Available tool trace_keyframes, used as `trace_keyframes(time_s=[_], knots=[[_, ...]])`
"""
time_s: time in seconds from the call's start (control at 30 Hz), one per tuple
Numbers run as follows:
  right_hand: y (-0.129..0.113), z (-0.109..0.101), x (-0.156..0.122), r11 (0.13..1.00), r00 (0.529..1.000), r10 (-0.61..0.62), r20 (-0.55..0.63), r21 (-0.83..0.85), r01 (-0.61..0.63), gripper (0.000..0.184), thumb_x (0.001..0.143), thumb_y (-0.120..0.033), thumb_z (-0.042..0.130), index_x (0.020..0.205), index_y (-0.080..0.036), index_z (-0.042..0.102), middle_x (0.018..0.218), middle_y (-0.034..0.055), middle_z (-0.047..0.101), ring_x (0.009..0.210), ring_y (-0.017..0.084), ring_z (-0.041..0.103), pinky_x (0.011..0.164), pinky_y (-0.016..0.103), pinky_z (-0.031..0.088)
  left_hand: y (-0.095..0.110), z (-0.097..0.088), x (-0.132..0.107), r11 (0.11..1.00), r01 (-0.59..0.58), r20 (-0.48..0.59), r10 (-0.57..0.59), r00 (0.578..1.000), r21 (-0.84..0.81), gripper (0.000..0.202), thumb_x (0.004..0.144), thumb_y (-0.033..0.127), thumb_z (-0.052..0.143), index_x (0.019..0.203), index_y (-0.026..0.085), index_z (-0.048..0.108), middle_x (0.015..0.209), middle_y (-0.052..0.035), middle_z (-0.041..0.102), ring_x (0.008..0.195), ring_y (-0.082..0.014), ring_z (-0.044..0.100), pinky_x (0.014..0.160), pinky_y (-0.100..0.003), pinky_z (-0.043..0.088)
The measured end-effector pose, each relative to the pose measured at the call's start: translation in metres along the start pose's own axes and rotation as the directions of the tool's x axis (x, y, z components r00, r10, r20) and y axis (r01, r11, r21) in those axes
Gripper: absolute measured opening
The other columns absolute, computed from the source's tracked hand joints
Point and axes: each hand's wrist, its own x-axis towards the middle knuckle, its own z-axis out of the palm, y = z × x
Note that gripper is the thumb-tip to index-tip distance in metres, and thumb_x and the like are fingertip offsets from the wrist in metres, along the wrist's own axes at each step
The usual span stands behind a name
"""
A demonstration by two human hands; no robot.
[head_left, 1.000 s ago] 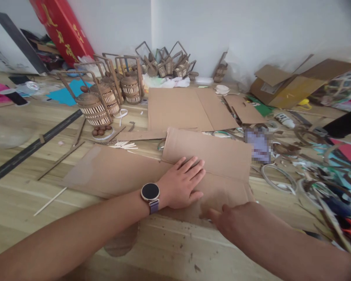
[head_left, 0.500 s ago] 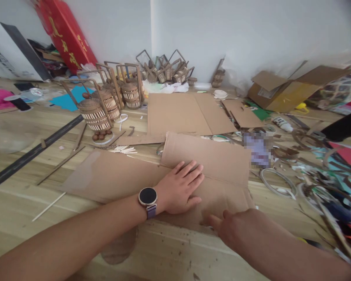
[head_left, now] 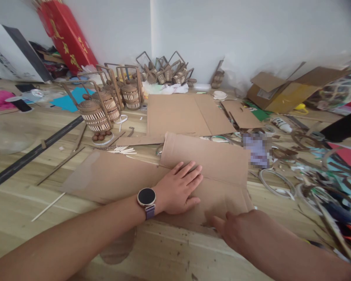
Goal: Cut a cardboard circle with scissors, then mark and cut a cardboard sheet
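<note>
A large flat sheet of brown cardboard point(head_left: 114, 175) lies on the wooden floor in front of me, with a creased flap at its right. My left hand point(head_left: 179, 187), a dark round watch point(head_left: 146, 197) on its wrist, presses flat on the sheet with fingers stretched out. My right hand point(head_left: 240, 230) rests at the sheet's near right edge. Its thumb and a fingertip touch the torn edge, and the other fingers are hidden behind the back of the hand.
A second cardboard sheet point(head_left: 187, 113) lies farther back. Slatted wooden baskets point(head_left: 101, 107) stand at the back left, a dark long bar point(head_left: 32, 154) runs along the left, an open carton point(head_left: 283, 91) sits back right. Wire rings and scraps point(head_left: 310, 175) crowd the right side.
The view has shifted slightly. My right hand has slid a little to the right along the sheet's near edge. My left hand stays pressed in place.
</note>
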Motion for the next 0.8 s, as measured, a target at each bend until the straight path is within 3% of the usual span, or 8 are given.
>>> trace_keyframes(time_s=[0.13, 0.47, 0.63, 0.8], knots=[[0.001, -0.007, 0.0, 0.999, 0.989, 0.019, 0.145, -0.038, -0.014, 0.037, 0.073, 0.002, 0.062, 0.097, -0.027, 0.067, 0.067, 0.0, 0.076, 0.052, 0.022, 0.074, 0.04, 0.029, 0.007, 0.0, 0.001, 0.0, 1.0, 0.004, -0.004, -0.004, 1.0, 0.011, 0.066, 0.102, 0.053, 0.038, 0.152, 0.009, 0.04, 0.164, -0.0147, 0.031, 0.154, -0.0326, 0.02, 0.122, -0.05, 0.018], [0.004, -0.016, 0.002, 1.0, 0.991, 0.014, 0.136, -0.018, -0.011, 0.022, 0.085, -0.008, 0.062, 0.096, -0.025, 0.07, 0.062, 0.0011, 0.074, 0.055, 0.023, 0.075, 0.04, 0.03, 0.008, 0.0, -0.002, 0.001, 1.0, 0.011, 0.046, -0.012, 0.999, 0.022, 0.068, 0.103, 0.052, 0.037, 0.153, 0.007, 0.038, 0.165, -0.0163, 0.028, 0.154, -0.0345, 0.018, 0.123, -0.052, 0.016], [0.004, -0.029, 0.004, 0.998, 0.972, 0.025, 0.235, 0.044, -0.036, 0.018, 0.094, -0.014, 0.057, 0.101, -0.022, 0.071, 0.071, 0.0034, 0.077, 0.062, 0.024, 0.076, 0.04, 0.028, 0.013, -0.001, -0.003, 0.002, 1.0, 0.013, 0.056, -0.013, 0.998, 0.007, 0.067, 0.103, 0.051, 0.036, 0.153, 0.007, 0.038, 0.165, -0.0174, 0.027, 0.154, -0.0345, 0.016, 0.123, -0.053, 0.014], [0.003, -0.035, 0.003, 0.999, 0.969, 0.031, 0.245, 0.02, -0.037, 0.018, 0.097, -0.016, 0.056, 0.103, -0.022, 0.072, 0.07, 0.0044, 0.076, 0.06, 0.023, 0.074, 0.04, 0.028, 0.015, -0.001, -0.004, 0.003, 1.0, 0.021, 0.079, -0.021, 0.997, -0.002, 0.065, 0.103, 0.05, 0.037, 0.153, 0.007, 0.037, 0.166, -0.0167, 0.025, 0.155, -0.0341, 0.014, 0.124, -0.052, 0.011]])
